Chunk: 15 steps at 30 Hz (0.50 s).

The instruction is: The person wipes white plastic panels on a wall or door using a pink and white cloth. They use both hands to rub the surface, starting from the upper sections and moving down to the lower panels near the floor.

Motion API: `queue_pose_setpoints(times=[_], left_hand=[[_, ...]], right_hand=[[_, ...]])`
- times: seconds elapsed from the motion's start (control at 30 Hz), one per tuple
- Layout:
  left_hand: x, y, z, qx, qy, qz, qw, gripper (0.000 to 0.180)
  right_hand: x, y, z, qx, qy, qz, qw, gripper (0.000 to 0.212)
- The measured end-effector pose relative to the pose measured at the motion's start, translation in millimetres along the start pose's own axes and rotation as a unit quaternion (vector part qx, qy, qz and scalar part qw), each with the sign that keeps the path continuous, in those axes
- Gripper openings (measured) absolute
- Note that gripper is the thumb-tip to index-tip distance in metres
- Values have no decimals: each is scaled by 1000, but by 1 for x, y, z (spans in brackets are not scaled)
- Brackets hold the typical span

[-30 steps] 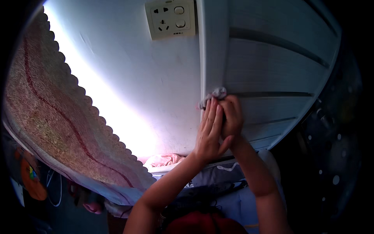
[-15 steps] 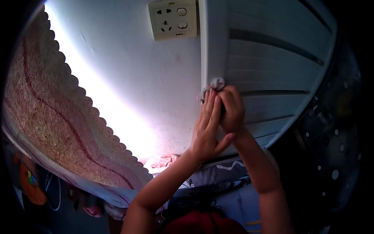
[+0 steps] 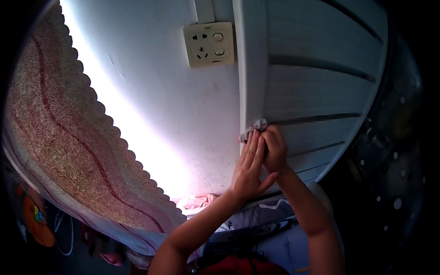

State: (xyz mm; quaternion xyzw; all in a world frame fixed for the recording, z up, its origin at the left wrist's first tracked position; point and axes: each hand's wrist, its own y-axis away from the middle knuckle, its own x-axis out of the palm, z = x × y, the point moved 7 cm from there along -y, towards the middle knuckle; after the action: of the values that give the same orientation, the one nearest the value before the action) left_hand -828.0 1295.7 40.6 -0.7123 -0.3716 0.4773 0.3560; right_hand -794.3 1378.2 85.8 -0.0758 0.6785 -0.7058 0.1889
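A crumpled grey cloth (image 3: 261, 124) with pinkish bits rests against the raised white edge strip (image 3: 247, 82) of a slatted panel. My left hand (image 3: 249, 167) lies with its fingers straight and side by side, their tips on the cloth, the thumb held apart. Beside it, my right hand (image 3: 276, 149) is closed, its fingers curled at the cloth's right end. The hands touch, and the part of the cloth beneath them is hidden.
A wall socket with switches (image 3: 209, 44) sits above my hands on the white wall (image 3: 160, 59). The slatted panel (image 3: 316, 91) spreads to the right. A scallop-edged curtain (image 3: 78, 137) hangs at left. Pink fabric (image 3: 197, 200) and dark patterned bedding (image 3: 256, 213) lie below.
The view has shifted, so wall and socket appear lower. My hands and the cloth have slid a little down along the edge strip, keeping the same hold.
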Motion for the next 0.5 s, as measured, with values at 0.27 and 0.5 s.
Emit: queue_pose_setpoints(times=[0.27, 0.5], left_hand=[[-50, -121, -22, 173, -49, -95, 979, 88], [-91, -115, -16, 180, 93, -89, 975, 46]], right_hand=[[-18, -129, 4, -73, 57, -43, 995, 9], [-17, -124, 0, -21, -11, -27, 999, 13]])
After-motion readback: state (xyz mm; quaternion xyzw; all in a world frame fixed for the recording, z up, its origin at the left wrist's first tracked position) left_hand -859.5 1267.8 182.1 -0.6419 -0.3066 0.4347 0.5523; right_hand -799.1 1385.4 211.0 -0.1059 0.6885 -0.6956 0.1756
